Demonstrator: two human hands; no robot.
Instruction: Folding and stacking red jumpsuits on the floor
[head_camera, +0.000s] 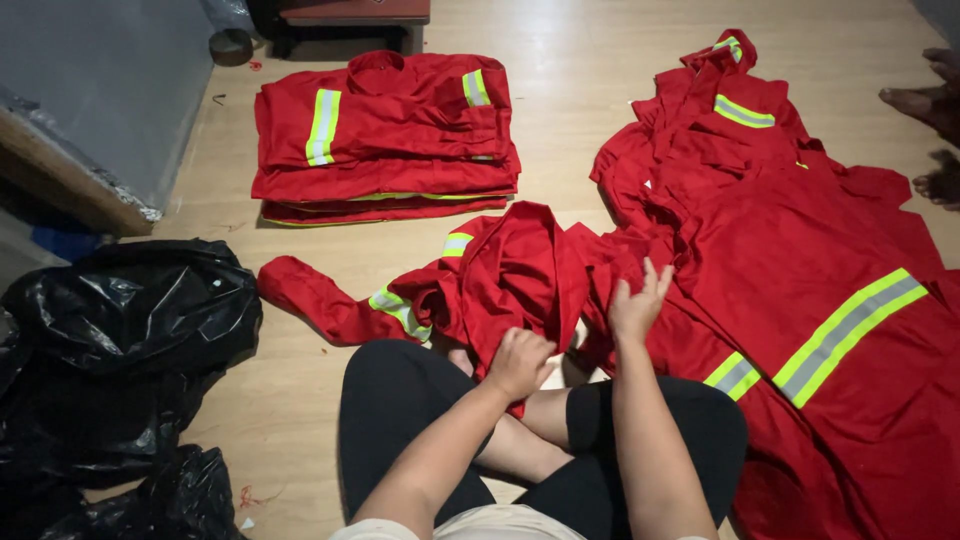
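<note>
Crossed legs in black trousers (400, 400) sit nearest, at six o'clock. Above them the left hand (518, 362) clenches a crumpled red cloth garment with reflective stripes (500, 270), while the right hand (637, 303) hovers open at its edge. At three o'clock sprawls a loose heap of red workwear (800, 270); at eleven, a folded red stack (385, 135); at nine, black plastic bags (120, 330).

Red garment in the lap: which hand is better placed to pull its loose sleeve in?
Probably the left hand. It grips the bunched red garment, and the loose sleeve trails on the wooden floor on its side. The right hand is open, raised over the unfolded pile.
</note>
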